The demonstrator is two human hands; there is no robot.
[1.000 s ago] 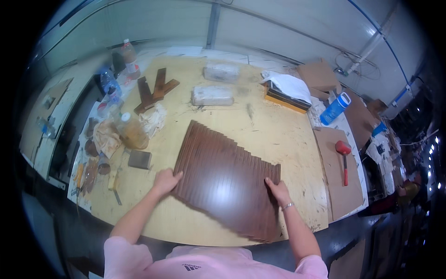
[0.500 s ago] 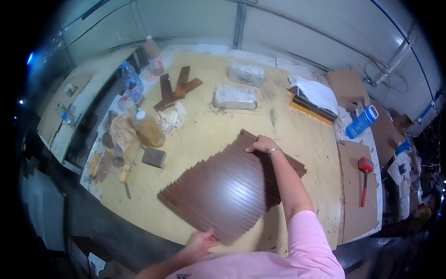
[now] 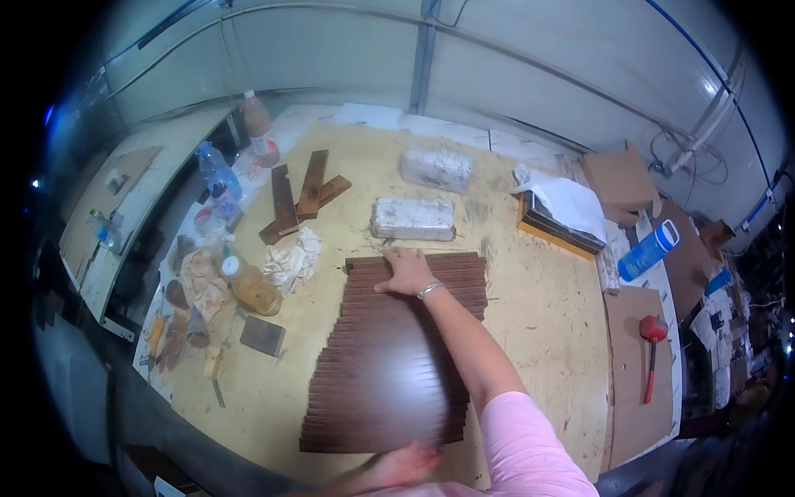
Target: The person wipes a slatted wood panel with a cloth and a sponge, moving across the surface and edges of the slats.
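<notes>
Many narrow dark brown wooden strips (image 3: 397,348) lie side by side as one panel, running left to right, with stepped, uneven ends. A bright glare covers the panel's nearer part. My right hand (image 3: 407,272) rests on the far strips with its fingers and thumb spread, at the panel's far edge; a bracelet circles the wrist. At the near edge, my left hand (image 3: 406,464) is close against the last strips, its fingers blurred. Left of the panel lies a small dark rectangular block (image 3: 262,335).
Two wrapped blocks (image 3: 414,219) stand beyond the panel. Loose wooden pieces (image 3: 284,199), a crumpled paper (image 3: 294,261) and a jar of amber liquid (image 3: 255,288) sit at left. At right are a red mallet (image 3: 652,330), a blue bottle (image 3: 648,251) and a cloth-topped box (image 3: 563,215).
The panel of strips has turned anticlockwise, from slanted to nearly square with the table. My right hand has moved left with its far end; my left hand has shifted right along the near edge.
</notes>
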